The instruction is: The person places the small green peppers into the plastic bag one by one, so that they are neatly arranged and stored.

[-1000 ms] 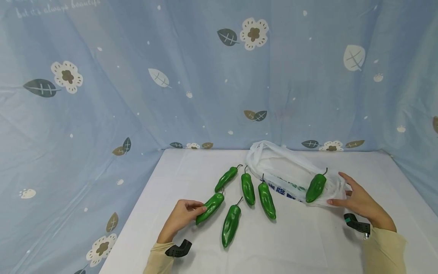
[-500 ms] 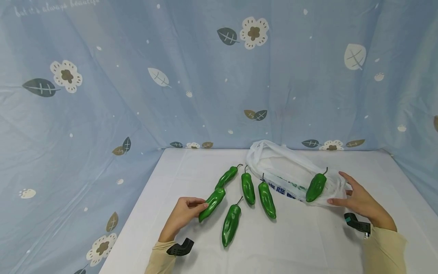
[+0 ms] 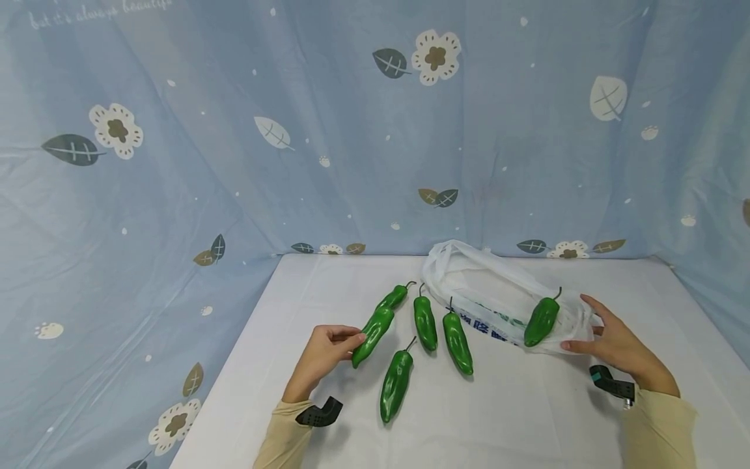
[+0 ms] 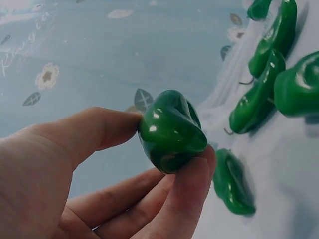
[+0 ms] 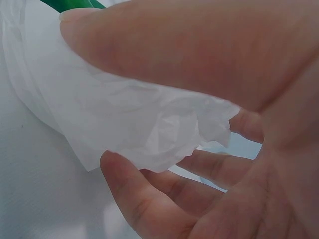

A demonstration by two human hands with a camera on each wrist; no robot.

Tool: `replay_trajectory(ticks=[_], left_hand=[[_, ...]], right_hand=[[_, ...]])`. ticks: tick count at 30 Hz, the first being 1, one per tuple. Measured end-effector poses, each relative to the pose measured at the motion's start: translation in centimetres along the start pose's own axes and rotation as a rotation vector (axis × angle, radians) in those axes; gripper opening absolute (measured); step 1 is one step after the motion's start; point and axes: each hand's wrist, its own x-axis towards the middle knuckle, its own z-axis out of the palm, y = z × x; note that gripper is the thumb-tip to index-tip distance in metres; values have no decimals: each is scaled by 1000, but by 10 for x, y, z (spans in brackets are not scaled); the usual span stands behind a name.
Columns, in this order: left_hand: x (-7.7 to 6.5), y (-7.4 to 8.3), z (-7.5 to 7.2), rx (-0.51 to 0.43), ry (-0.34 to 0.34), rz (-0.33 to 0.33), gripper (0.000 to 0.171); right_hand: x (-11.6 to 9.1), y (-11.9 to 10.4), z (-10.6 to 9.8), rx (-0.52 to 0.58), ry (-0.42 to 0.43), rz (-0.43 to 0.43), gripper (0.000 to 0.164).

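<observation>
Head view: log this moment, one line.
left hand: pinches pepper | right hand: at bag end | on bag: another pepper | on table: four peppers

Blue curtain (image 3: 346, 85), printed flowers (image 3: 436, 57), printed leaves (image 3: 608, 98), white lettering (image 3: 101, 13) upper left, white tabletop (image 3: 498, 417) below

Two hands (image 3: 325, 355) (image 3: 618, 342) and one plastic bag (image 3: 486, 312) were there. One green pepper (image 3: 541, 322) was on the bag, five other peppers (image 3: 375, 332) (image 3: 394, 298) (image 3: 424, 324) (image 3: 457, 343) (image 3: 396, 385) near.
</observation>
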Motion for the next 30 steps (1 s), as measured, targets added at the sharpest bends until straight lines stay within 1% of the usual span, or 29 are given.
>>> replay_trajectory(ticks=[4,12,21,30], left_hand=[[5,6,4,-26,13,-4,35],[14,18,11,-46,29,32,33],[23,32,21,-81,17,53,33],[33,47,30,-63,19,96,35]], right_hand=[[0,-1,0,-1,-1,4,126],[0,-1,-1,7,-1,3,126],[-1,0,2,20,5,-24,124],[0,-1,0,1,4,-4,126]])
